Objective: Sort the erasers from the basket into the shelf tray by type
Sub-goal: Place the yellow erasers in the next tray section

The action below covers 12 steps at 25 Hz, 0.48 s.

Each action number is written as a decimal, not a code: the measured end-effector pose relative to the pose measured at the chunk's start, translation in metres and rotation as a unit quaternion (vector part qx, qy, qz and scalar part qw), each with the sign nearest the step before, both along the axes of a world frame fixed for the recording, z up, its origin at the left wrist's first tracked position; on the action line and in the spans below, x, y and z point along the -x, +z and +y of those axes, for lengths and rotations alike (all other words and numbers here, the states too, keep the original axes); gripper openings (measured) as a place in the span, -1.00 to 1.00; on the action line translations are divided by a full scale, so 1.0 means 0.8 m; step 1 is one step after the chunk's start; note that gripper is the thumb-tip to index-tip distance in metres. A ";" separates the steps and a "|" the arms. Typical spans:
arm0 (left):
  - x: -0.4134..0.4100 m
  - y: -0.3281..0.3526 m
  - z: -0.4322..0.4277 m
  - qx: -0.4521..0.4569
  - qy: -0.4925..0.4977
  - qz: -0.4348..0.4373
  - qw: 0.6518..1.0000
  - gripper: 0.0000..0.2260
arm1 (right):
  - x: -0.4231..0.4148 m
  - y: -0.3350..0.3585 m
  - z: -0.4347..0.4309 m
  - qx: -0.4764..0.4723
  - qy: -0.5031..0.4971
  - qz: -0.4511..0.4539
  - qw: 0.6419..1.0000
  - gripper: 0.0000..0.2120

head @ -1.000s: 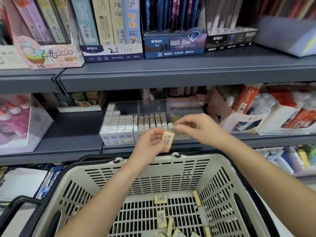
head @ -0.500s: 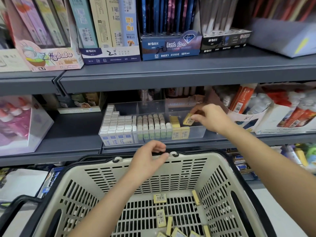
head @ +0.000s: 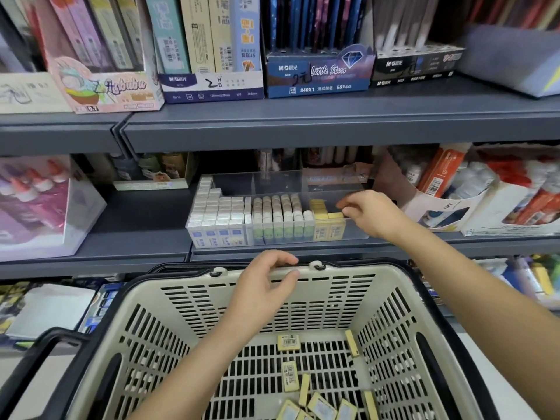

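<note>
Left hand (head: 263,286) rests loose-fingered and empty on the basket (head: 363,275) rim. The loose yellow erasers (head: 290,372) lie lower centre, right below it, the nearest lengthwise up-down. Right hand (head: 374,213) curls over the tray (head: 356,230); can't tell if it's pinching.

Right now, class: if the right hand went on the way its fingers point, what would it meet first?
The yellow erasers in the right compartment of the shelf tray, just ahead of the right hand; it may already touch them.
</note>
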<state>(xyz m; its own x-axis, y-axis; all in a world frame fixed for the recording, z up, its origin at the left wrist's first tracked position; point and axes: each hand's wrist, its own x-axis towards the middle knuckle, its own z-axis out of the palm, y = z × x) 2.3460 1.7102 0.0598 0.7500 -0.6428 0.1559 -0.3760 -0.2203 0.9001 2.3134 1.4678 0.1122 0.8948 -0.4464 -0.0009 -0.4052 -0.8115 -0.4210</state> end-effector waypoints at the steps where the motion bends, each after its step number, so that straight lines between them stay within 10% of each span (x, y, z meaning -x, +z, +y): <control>1: 0.004 -0.001 0.008 0.019 -0.001 0.010 1.000 -0.79 | 0.008 0.001 0.004 0.000 -0.007 -0.033 0.999 -0.75; 7: 0.015 -0.041 0.049 -0.088 -0.085 0.061 0.991 -0.82 | 0.077 -0.005 0.070 -0.108 0.017 -0.151 0.982 -0.88; 12: 0.028 -0.115 0.060 -0.207 -0.101 0.138 0.963 -0.90 | 0.096 -0.082 0.138 -0.161 0.122 0.100 0.974 -0.88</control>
